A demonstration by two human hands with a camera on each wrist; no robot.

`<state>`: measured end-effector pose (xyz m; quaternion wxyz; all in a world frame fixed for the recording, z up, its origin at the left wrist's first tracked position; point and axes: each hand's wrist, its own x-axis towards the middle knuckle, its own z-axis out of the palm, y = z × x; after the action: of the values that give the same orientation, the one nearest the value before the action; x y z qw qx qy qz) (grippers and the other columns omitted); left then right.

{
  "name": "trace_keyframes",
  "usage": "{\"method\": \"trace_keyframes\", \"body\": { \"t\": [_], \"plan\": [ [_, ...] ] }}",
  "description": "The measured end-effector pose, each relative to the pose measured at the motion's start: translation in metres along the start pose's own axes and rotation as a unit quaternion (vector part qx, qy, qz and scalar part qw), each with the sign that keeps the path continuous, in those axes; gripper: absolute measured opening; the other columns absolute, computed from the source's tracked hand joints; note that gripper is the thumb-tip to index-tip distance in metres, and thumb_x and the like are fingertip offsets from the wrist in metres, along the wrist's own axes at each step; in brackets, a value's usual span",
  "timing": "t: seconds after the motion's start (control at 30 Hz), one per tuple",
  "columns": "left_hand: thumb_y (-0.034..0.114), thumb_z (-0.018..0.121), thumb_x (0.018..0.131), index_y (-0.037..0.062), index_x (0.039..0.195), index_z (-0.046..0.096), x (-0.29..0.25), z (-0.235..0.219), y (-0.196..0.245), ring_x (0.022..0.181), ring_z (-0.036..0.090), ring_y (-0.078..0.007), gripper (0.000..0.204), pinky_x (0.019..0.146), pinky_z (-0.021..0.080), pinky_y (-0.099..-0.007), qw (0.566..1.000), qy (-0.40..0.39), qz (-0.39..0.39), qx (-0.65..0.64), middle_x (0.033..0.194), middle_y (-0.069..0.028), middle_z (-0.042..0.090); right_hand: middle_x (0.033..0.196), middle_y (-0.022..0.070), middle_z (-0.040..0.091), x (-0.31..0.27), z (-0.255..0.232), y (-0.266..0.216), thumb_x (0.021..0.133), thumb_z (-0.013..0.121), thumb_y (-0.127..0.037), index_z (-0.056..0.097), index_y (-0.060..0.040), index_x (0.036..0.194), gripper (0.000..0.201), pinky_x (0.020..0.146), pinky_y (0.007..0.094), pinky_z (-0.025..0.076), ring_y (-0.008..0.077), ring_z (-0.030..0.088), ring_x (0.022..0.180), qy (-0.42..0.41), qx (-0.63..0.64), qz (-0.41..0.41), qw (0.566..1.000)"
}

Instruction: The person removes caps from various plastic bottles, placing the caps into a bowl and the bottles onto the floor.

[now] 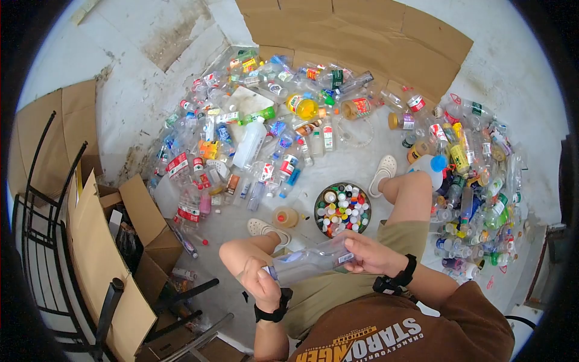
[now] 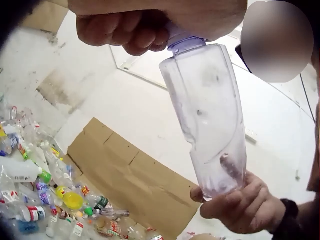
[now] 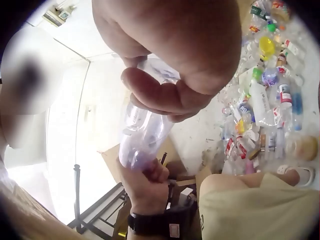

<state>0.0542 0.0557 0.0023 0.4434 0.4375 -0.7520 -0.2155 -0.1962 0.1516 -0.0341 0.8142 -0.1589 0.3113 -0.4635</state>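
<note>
two hands hold one clear bottle (image 1: 309, 262) over the lap, lying aslant between them: the left hand (image 1: 263, 285) is wrapped round its neck end, the right hand (image 1: 369, 253) grasps the base end. each wrist wears one dark strap (image 1: 274, 309). past the knees are two pale clogs (image 1: 265, 230), with one yellowish jar (image 1: 285, 217) just beside the left one. between the feet sits one round tray (image 1: 315, 210) of caps (image 1: 344, 199) (white, red, yellow, green and black, too many and too small to count). one jug (image 1: 425, 171) with one blue lid (image 1: 438, 163) stands near the right knee. farther out the plastic bottles lie in two heaps, a wide heap (image 1: 241, 139) ahead and to the left, another heap (image 1: 476, 193) to the right. behind the wide one, one large cardboard sheet (image 1: 362, 42) leans at the wall.

the left wrist view alone shows plainly the bottle's lilac neck ring (image 2: 187, 45) below the left hand; what is inside that grip is hidden. only the head view gives the small printed label (image 1: 346, 257) near the right hand, and the tray. only the right wrist view has a small boxy fixture (image 3: 57, 17).
</note>
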Motion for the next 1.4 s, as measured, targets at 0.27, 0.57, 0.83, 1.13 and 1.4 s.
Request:
{"method": "trace_keyframes", "body": {
  "t": [0.27,0.57,0.83,1.13,1.4],
  "plan": [
    [0.025,0.041,0.097,0.0001,0.068,0.049,0.000,-0.007,-0.008,0.059,0.045,-0.0143,0.039,0.055,0.035,-0.0317,0.927,-0.050,-0.358,-0.097,0.060,-0.0069,0.047,0.120,0.0109,0.049,-0.001,0.017,-0.018,0.084,0.072,-0.015,0.037,-0.0084,0.136,0.063,0.089,0.0314,0.045,0.0202,0.053,0.104,0.018,-0.540,-0.329,0.775],
    [0.031,0.039,0.098,-0.0008,0.070,0.049,0.005,-0.009,0.006,0.061,0.046,-0.0152,0.044,0.056,0.035,-0.0311,0.995,-0.038,-0.077,-0.056,0.065,-0.0048,0.050,0.125,0.0088,0.045,-0.002,0.002,-0.006,0.086,0.068,-0.013,0.038,-0.0103,0.135,0.058,0.086,0.0359,0.049,0.0227,0.056,0.101,-0.032,0.117,0.074,0.990],
    [0.026,0.040,0.097,-0.0001,0.076,0.053,0.002,-0.009,0.004,0.063,0.045,-0.0131,0.037,0.057,0.037,-0.0302,0.943,-0.065,-0.304,-0.120,0.067,-0.0044,0.050,0.130,0.0086,0.040,-0.002,0.017,-0.010,0.085,0.068,-0.011,0.041,-0.0103,0.134,0.056,0.098,0.0343,0.042,0.0215,0.046,0.119,0.008,-0.350,-0.253,0.902],
    [0.034,0.047,0.095,-0.0008,0.082,0.054,0.009,-0.006,0.019,0.065,0.049,-0.0176,0.038,0.062,0.040,-0.0302,0.994,-0.040,-0.049,-0.084,0.070,-0.0077,0.054,0.132,0.0107,0.042,0.004,-0.015,0.003,0.093,0.059,-0.021,0.037,-0.0098,0.135,0.049,0.088,0.0387,0.048,0.0231,0.054,0.110,-0.079,0.129,-0.011,0.988],
    [0.038,0.041,0.098,-0.0017,0.082,0.054,-0.001,-0.003,0.001,0.064,0.047,-0.0154,0.045,0.060,0.039,-0.0297,0.977,-0.073,-0.192,-0.056,0.068,-0.0046,0.051,0.131,0.0081,0.040,-0.007,0.012,-0.003,0.082,0.066,-0.001,0.045,-0.0103,0.126,0.050,0.097,0.0344,0.043,0.0191,0.047,0.119,0.009,-0.267,-0.214,0.939]
  ]
}}
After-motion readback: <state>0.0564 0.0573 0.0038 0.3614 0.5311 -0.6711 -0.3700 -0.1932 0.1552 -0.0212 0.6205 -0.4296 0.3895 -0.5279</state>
